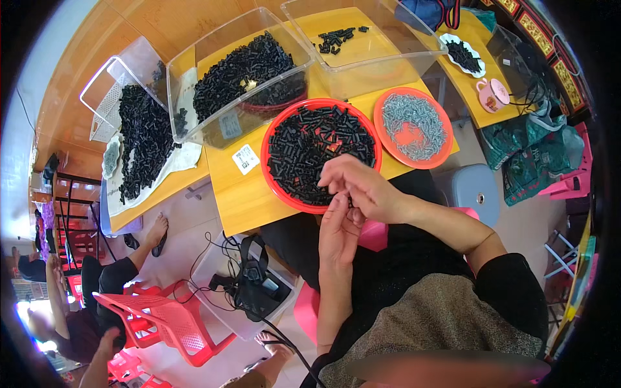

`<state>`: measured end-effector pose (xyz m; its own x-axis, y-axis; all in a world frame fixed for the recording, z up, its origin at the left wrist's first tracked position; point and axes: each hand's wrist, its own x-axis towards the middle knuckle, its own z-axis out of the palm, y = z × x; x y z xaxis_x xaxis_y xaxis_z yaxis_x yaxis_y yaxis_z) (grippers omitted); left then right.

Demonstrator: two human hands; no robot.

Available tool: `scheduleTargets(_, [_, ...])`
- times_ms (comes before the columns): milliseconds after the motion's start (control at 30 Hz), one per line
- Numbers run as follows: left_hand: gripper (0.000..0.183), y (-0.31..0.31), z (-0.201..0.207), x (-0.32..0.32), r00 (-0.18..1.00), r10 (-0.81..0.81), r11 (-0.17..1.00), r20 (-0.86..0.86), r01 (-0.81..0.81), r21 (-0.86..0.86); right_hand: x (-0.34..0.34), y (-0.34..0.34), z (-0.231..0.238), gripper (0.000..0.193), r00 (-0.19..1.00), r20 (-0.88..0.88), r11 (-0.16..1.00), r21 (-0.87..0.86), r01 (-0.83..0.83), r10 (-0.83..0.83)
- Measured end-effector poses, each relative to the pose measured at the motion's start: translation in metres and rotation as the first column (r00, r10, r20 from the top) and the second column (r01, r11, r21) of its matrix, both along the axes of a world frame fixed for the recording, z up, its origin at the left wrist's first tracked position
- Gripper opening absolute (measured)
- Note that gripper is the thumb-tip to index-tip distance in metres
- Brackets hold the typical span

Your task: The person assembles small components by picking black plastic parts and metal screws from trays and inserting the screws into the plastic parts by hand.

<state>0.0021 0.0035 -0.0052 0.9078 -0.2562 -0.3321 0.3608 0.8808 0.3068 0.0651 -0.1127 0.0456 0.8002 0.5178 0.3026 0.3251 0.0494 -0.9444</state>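
My left hand (339, 227) and my right hand (370, 193) meet just over the near right rim of a red round basin (268, 169). Both have bent, closed fingers, with the fingertips pressed close together. A small dark bit shows between them, too little of it to tell its kind. Small black plastic pieces (304, 145) fill the basin, with red bottom showing in places. Right of it, an orange plate (386, 103) carries many small silvery metal parts (414, 123), like screws or pins.
Behind the basin stand a clear bin (194, 139) heaped with black pieces and another clear bin (388, 64) with a few. More black pieces (139, 142) lie on a white cloth at left. A pink mug (493, 97) sits far right; a red chair (174, 317) stands lower left.
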Motion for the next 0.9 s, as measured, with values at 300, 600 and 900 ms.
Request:
scheduleTargets(300, [0.02, -0.002, -0.005, -0.003, 0.998, -0.029, 0.999, 0.054, 0.027, 0.047, 0.001, -0.01, 0.006, 0.045, 0.956, -0.159, 0.968, 0.079, -0.239, 0.248])
scheduleTargets(600, [0.03, 0.001, -0.014, -0.004, 0.992, -0.045, 0.991, 0.114, 0.059, -0.122, -0.005, -0.003, 0.016, 0.056, 0.925, -0.231, 0.948, 0.174, -0.265, 0.301])
scheduleTargets(900, [0.036, -0.002, -0.012, -0.009, 0.992, -0.001, 0.969, -0.129, -0.031, -0.243, -0.005, 0.007, 0.005, 0.047, 0.971, 0.116, 0.977, -0.071, -0.203, 0.21])
